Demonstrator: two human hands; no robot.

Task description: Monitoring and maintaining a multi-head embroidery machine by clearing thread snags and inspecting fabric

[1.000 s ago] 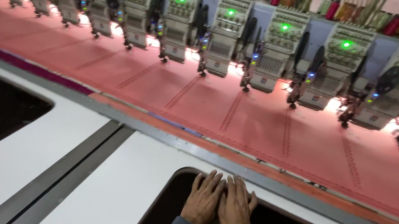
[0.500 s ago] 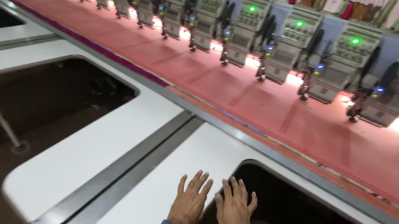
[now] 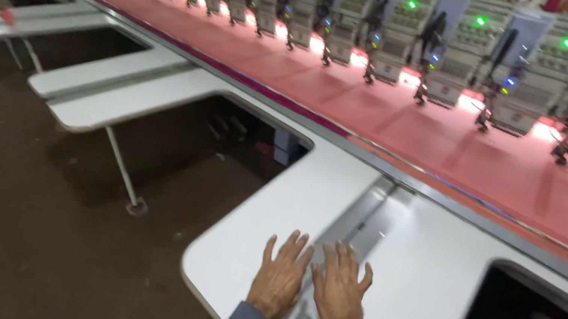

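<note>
Resting flat on one white table (image 3: 424, 280) — two hands, left hand (image 3: 280, 277) and right hand (image 3: 340, 294), each grip released.

Both hands (image 3: 310, 281) flat, side by side

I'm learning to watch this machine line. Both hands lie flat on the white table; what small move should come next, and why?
Probably keep the left hand and right hand flat on the white table panel: both are empty, well short of the stretched red fabric, and the embroidery heads show green lights.

bright lamps glare on red fabric (image 3: 453, 145); floor (image 3: 22, 232) dim; motion blur at edges.
</note>
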